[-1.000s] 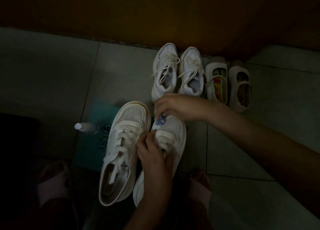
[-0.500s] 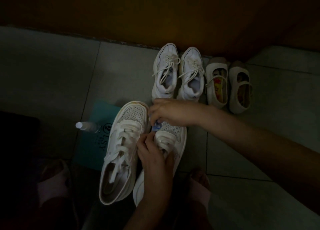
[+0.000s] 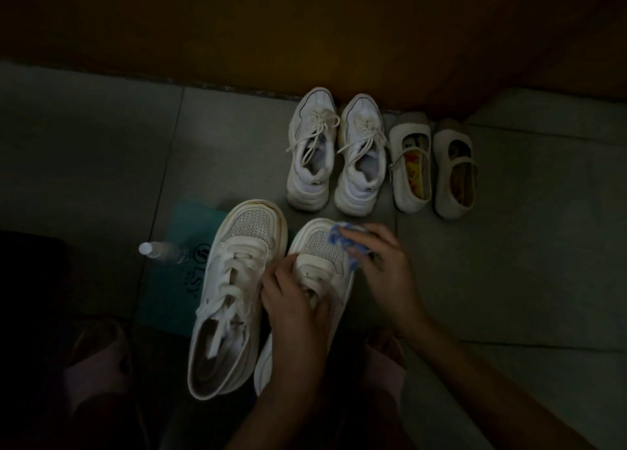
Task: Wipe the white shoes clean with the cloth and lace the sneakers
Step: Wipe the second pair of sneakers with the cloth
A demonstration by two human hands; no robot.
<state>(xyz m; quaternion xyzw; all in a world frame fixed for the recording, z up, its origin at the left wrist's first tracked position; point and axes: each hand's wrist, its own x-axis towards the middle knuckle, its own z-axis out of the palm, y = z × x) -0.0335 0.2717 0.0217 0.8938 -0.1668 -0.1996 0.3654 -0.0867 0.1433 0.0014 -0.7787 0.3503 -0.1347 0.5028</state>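
Shoe (image 3: 315, 246): on the floor (image 3: 101, 178) directly in front of the person, toe pointing away; right one of the near pair.
Handling, shoe: judged light, with a thick stiff sole and a soft upper; the mesh toe panel gives under pressure. Best held over the tongue and laces, where the body is narrow.
Cloth (image 3: 337, 236): blue and white, soft, bunched; lies against the right side of the toe.
Left hand (image 3: 295, 300): fingers curled over the tongue and laces, steadying the shoe.
Right hand (image 3: 383, 259): fingers closed round the cloth, pressing it to the toe edge; just beside the left hand.
Second shoe (image 3: 237, 280): touching the first on its left, loosely laced, brown stain along the toe rim.
Sneakers (image 3: 310, 157): laced pair, farther off by the wall.
Strap shoes (image 3: 412, 168): right of the sneakers.
Bottle (image 3: 163, 250): lying on a teal sheet (image 3: 169, 290), left of the near pair.
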